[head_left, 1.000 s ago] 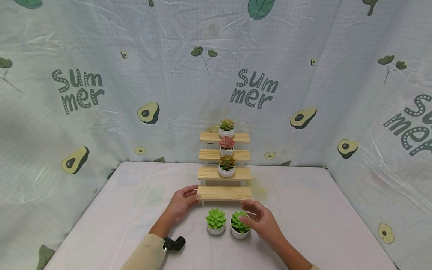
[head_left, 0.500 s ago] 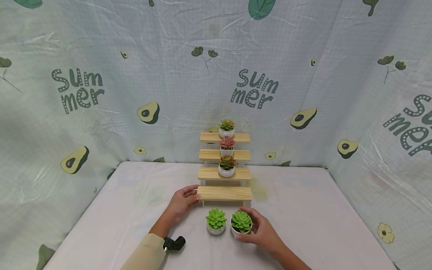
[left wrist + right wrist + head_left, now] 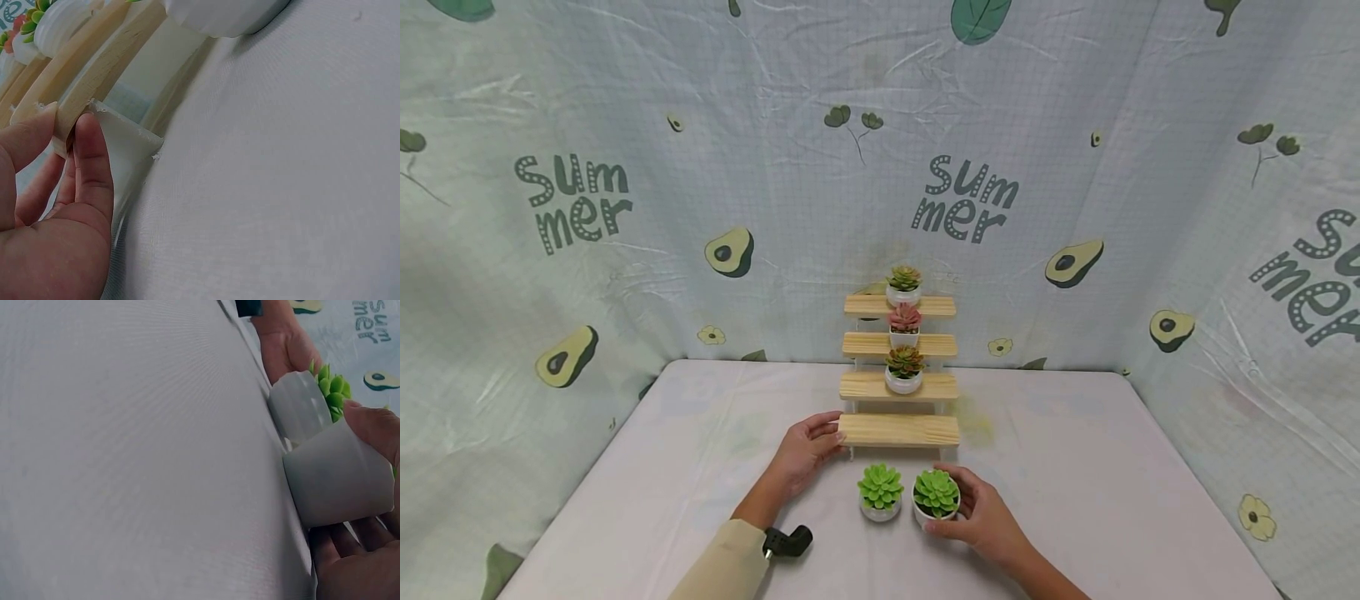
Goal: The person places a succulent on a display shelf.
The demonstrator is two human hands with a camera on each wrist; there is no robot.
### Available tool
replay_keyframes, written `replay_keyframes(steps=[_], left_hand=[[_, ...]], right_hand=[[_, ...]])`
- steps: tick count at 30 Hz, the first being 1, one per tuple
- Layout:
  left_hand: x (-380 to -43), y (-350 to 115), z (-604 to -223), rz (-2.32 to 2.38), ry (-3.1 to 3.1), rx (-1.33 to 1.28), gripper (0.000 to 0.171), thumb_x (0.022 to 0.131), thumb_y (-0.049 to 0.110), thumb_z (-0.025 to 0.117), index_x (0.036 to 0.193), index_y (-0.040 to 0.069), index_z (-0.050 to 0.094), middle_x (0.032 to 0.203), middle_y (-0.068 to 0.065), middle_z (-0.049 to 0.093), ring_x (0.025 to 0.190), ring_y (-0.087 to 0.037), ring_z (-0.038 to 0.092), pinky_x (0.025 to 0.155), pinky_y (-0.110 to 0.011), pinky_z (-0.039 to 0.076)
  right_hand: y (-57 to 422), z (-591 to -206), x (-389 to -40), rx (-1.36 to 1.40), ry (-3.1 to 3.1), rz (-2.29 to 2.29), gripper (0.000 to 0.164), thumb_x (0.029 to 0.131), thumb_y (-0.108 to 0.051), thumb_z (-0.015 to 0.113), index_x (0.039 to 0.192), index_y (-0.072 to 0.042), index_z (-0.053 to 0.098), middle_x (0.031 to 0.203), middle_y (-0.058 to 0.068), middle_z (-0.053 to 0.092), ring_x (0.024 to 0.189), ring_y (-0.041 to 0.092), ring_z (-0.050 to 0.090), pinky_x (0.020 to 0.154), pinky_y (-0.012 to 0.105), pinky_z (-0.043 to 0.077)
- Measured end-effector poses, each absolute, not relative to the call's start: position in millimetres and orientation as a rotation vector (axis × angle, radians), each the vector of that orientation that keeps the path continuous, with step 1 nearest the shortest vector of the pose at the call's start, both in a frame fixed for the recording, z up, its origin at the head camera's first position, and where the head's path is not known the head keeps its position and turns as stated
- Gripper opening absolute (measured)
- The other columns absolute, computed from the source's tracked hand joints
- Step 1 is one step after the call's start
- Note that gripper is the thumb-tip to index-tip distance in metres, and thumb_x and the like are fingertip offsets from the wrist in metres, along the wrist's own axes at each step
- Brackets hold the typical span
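My left hand [image 3: 805,454] pinches the left end of the lowest board [image 3: 898,430] of a four-tier wooden plant stand. In the left wrist view its thumb lies on the board [image 3: 103,65] and the fingers curl beneath. My right hand [image 3: 988,518] holds a bright green potted succulent [image 3: 936,492] in front of the stand, thumb and fingers around its white pot [image 3: 340,478]. A second green succulent [image 3: 880,486], in a ribbed white pot [image 3: 300,406], stands just left of it. The right wrist view shows the held pot's base right at the tablecloth.
Three succulents stand on the upper tiers: a green one [image 3: 905,279] on top, a pinkish-red one [image 3: 905,318] below, then a green-brown one [image 3: 904,363]. A white cloth covers the table [image 3: 1060,467]. A printed curtain [image 3: 820,192] hangs behind and at both sides.
My right hand has come down from above the right succulent and closed around its pot. The left hand stays on the board, and the pots stand where they were.
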State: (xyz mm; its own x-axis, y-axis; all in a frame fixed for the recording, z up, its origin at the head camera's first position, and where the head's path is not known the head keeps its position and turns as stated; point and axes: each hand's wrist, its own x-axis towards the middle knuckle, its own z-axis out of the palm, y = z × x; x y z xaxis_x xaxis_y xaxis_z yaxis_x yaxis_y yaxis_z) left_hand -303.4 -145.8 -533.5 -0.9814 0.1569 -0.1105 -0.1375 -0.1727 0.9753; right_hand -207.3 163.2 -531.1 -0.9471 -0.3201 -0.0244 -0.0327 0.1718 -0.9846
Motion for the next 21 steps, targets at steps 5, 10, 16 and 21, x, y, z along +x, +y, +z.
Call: replay_keyframes(steps=[5,10,16,21], left_hand=[[-302.9,-145.5,-532.7,2.277,1.882,0.008,0.05,0.096,-0.005,0.064,0.144,-0.007,0.05,0.109,-0.008,0.064,0.092,-0.014,0.068,0.08,-0.027,0.062],[-303.2,-144.8,-533.2,2.276,1.892,0.004,0.05,0.096,-0.005,0.064,0.144,-0.007,0.051,0.11,-0.008,0.065,0.093,-0.014,0.068,0.08,-0.027,0.062],[-303.7,-144.5,-534.7,2.286,1.882,0.005,0.049,0.096,-0.005,0.064,0.143,-0.008,0.051,0.109,-0.008,0.065,0.092,-0.014,0.068,0.079,-0.027,0.062],[-304.4,-145.1,-535.5,2.276,1.884,0.014,0.05,0.097,-0.004,0.064,0.144,-0.007,0.05,0.11,-0.007,0.066,0.093,-0.014,0.068,0.08,-0.027,0.062]], right_hand=[[163.6,-532.9,-207.4,-0.345,2.231,-1.849,0.082,0.083,-0.018,0.087,0.151,-0.002,0.044,0.145,0.02,0.055,0.123,0.015,0.063,0.096,0.02,0.054],[164.3,-531.6,-207.4,-0.355,2.208,-1.857,0.083,0.083,-0.017,0.087,0.151,0.0,0.043,0.145,0.022,0.054,0.124,0.019,0.063,0.096,0.021,0.055],[164.4,-531.3,-208.0,-0.341,2.2,-1.856,0.083,0.082,-0.017,0.087,0.151,0.001,0.043,0.144,0.021,0.056,0.126,0.025,0.062,0.097,0.021,0.054],[164.7,-532.6,-208.5,-0.337,2.2,-1.856,0.082,0.082,-0.017,0.087,0.15,0.001,0.044,0.144,0.021,0.056,0.129,0.028,0.061,0.097,0.021,0.054]])
